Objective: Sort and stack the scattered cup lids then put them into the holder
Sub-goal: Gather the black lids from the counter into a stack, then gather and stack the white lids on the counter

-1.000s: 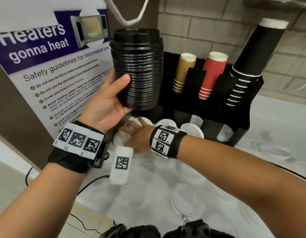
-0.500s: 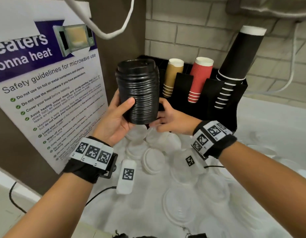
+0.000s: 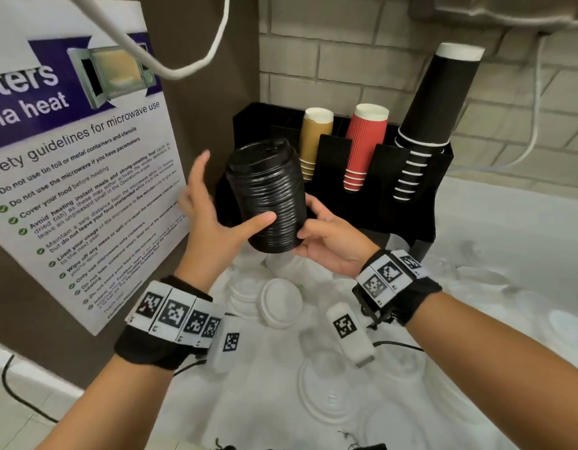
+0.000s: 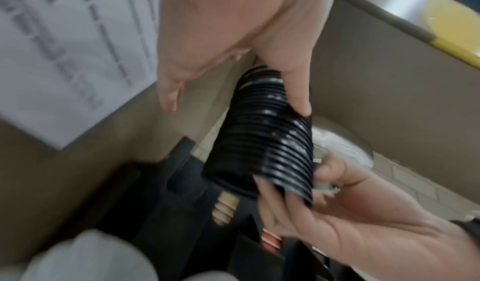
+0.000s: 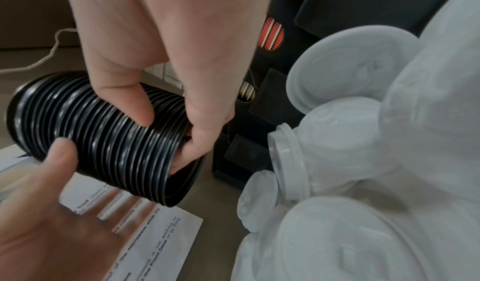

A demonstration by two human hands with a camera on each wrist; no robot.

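A tall stack of black cup lids [image 3: 268, 193] [image 4: 262, 141] [image 5: 103, 137] hangs tilted in the air in front of the black holder [image 3: 407, 216]. My right hand [image 3: 308, 222] grips the stack's lower end, thumb on one side and fingers curled under its rim [image 5: 200, 125]. My left hand [image 3: 216, 216] is spread beside the stack with straight fingers, only its thumb [image 4: 296, 92] resting on the ribbed side. White lids [image 3: 281, 302] [image 5: 350, 76] lie scattered on the counter below.
The holder carries brown cups [image 3: 315, 138], red cups [image 3: 365, 141] and tall black cups [image 3: 440, 99]. A microwave safety poster [image 3: 86, 190] covers the panel at left. A white cable [image 3: 196, 60] hangs overhead. A brick wall stands behind the holder.
My right hand rose from the white lids and took the black stack's lower end. The left hand's fingers opened off it. The stack came down and tilted.
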